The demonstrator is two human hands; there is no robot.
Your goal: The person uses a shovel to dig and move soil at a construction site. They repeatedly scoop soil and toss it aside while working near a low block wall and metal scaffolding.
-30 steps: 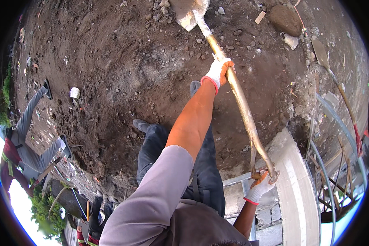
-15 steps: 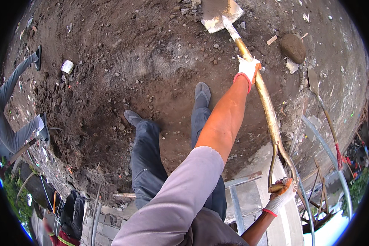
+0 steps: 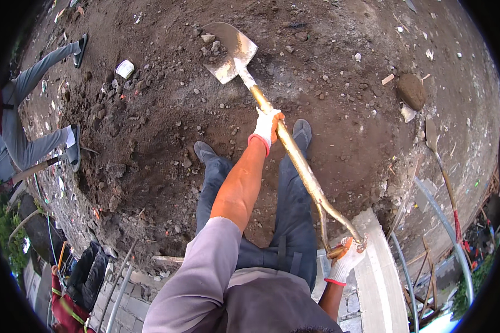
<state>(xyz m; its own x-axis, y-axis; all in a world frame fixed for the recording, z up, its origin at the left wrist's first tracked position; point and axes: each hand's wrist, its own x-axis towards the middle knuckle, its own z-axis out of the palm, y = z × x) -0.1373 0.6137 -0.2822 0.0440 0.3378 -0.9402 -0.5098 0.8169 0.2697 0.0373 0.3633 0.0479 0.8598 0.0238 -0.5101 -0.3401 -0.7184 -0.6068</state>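
A long-handled shovel (image 3: 294, 155) is held in both gloved hands, its shaft running from the lower right of the view up toward the upper middle. The left hand (image 3: 266, 126), in a white glove with a red cuff, is wrapped around the yellowish shaft roughly a third of the way down from the blade; its fingers (image 3: 276, 119) are curled fully around the wood, with no gap visible. The right hand (image 3: 347, 260), gloved alike, is closed on the grip at the upper end of the handle, near a pale concrete slab (image 3: 380, 277); its fingers are folded over the grip, though their exact spread cannot be told. The metal blade (image 3: 230, 53) is seen lying on dark, stony soil (image 3: 150, 111), a few small stones resting on its face. Two dark shoes (image 3: 303, 130) are planted on the soil on either side of the shaft. Another person's grey-trousered legs (image 3: 33, 105) are noted at the left edge, well apart. A second shovel (image 3: 439, 161) is lying on the ground at the right
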